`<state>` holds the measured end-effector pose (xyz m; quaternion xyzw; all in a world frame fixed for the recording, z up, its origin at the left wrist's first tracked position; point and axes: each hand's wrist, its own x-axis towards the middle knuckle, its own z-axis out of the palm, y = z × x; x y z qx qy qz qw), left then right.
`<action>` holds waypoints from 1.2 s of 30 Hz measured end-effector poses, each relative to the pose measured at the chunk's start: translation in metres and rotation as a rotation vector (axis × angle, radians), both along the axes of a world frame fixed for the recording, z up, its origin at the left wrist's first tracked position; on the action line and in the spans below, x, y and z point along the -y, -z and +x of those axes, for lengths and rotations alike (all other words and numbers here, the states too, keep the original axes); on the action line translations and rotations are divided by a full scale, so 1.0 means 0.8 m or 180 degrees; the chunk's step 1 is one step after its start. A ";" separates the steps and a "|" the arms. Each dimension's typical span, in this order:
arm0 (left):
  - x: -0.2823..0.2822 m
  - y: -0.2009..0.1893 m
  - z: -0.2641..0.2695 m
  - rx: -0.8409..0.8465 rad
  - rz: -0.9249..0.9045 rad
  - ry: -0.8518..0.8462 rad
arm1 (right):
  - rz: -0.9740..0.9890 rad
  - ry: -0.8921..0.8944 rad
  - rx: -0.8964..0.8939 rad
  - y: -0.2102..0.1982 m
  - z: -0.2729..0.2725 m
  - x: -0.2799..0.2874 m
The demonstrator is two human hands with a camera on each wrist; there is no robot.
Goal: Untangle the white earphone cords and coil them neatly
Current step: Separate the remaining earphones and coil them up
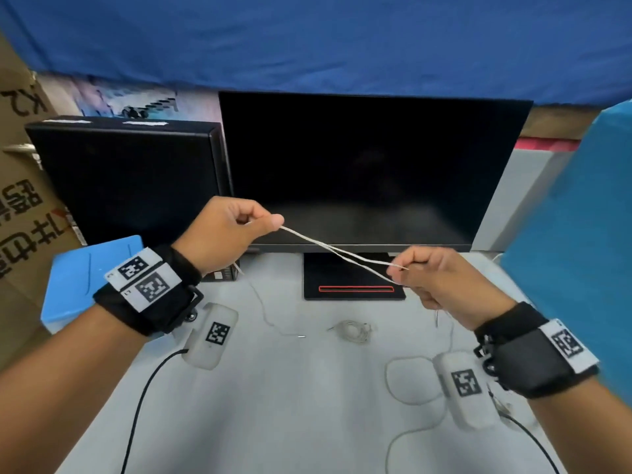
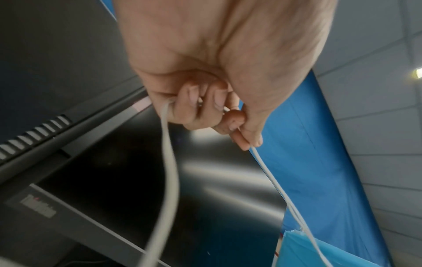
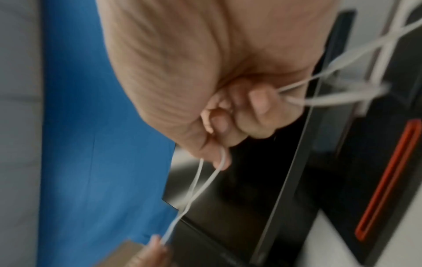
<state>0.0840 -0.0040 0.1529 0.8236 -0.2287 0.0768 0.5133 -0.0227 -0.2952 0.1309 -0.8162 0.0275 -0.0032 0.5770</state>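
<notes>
We are holding a white earphone cord [image 1: 337, 250] up in the air in front of a dark monitor [image 1: 369, 169], stretched between both hands above a pale counter [image 1: 290, 398]. Our left hand [image 1: 224, 239] is pinching one end between thumb and curled fingers [image 2: 194, 106]; our right hand [image 1: 441, 285] is pinching the other end lower down, its fingers [image 3: 258, 108] clamped around the strands. Two strands are crossing each other midway between the hands. A second cord, already a small coil [image 1: 352, 331], is lying on the counter below. Looking ahead, we judge that pulling the hands further apart could tighten the crossing into a knot, and the loose tails hanging down could snag the coil or drag it off place.
</notes>
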 end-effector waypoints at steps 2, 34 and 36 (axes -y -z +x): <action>-0.004 0.002 -0.001 0.0049 0.0059 -0.0037 | -0.0825 0.0340 0.0020 0.006 0.007 0.010; -0.115 0.002 0.062 -0.0015 -0.0414 -0.2161 | -0.0182 0.2306 -0.0279 -0.004 -0.036 0.247; -0.123 0.006 0.067 -0.0072 -0.0463 -0.2316 | -0.0161 0.2275 -0.0257 0.002 -0.035 0.253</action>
